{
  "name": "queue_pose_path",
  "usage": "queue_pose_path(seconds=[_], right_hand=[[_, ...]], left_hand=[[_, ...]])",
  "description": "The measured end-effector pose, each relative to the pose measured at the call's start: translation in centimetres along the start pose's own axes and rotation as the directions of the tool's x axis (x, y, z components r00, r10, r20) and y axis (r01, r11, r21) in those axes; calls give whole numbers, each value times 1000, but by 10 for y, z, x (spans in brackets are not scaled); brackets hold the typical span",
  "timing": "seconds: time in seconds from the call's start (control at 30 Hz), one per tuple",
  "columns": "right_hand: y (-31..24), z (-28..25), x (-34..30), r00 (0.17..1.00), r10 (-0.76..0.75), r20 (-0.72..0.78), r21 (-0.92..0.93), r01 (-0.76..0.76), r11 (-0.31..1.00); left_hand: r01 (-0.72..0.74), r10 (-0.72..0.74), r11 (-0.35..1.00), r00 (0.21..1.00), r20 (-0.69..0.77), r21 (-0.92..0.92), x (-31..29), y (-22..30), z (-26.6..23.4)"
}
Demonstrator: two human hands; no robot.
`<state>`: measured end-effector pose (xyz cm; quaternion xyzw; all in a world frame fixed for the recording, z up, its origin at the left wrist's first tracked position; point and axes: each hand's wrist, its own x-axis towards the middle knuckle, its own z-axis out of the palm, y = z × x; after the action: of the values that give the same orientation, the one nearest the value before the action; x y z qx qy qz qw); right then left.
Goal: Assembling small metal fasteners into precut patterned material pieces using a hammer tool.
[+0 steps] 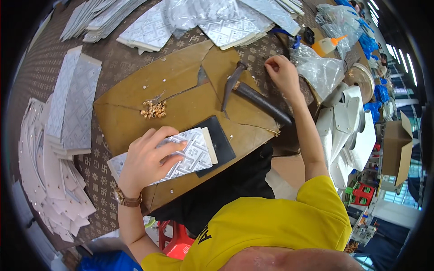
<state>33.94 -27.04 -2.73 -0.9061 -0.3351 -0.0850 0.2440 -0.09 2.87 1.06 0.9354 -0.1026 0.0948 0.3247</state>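
Note:
My left hand (151, 158) grips a grey-and-white patterned panel (196, 149) with a cream edge, its fingers spread across the top. Part of the panel lies over a black slab (221, 140) at the near side of a worn brown board (126, 122). Beyond that hand sits a small pile of gold-coloured metal pieces (153, 109). My right hand (282, 74) hovers at the board's far right, fingertips pinched together; whatever may be between them is too small to tell. Left of it lies a hammer (262, 103) with a dark wrapped handle.
Patterned panels (77, 99) and white studded pieces (56, 180) are stacked at the left. More panels lie at the far edge under clear plastic (199, 13). An orange-tipped bottle (327, 44), a plastic bag (318, 70) and white leather-like pieces (346, 126) are at the right.

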Motion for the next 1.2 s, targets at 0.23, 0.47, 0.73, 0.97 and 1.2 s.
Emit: queue_pose_path(seconds=[0.23,0.47,0.73,0.97,1.2], right_hand=[[-79,-29,-13,994,-59,94,205,39,978],[-190,-1,-57,773,-522,361,603,234,763],[-203,13,-44,660,-478,579,540,129,832],[-192,-4,-34,601,-446,663,561,-4,828],[-103,-12,-60,950,-305,72,-145,313,939]], left_hand=[[22,-22,1000,1000,-4,16,-1,-2,-1],[16,-16,1000,1000,3,27,-6,-5,2],[-29,29,998,1000,4,51,-5,-5,4],[-7,7,1000,1000,-2,18,-8,-8,4],[-13,13,1000,1000,4,4,-5,-5,2]])
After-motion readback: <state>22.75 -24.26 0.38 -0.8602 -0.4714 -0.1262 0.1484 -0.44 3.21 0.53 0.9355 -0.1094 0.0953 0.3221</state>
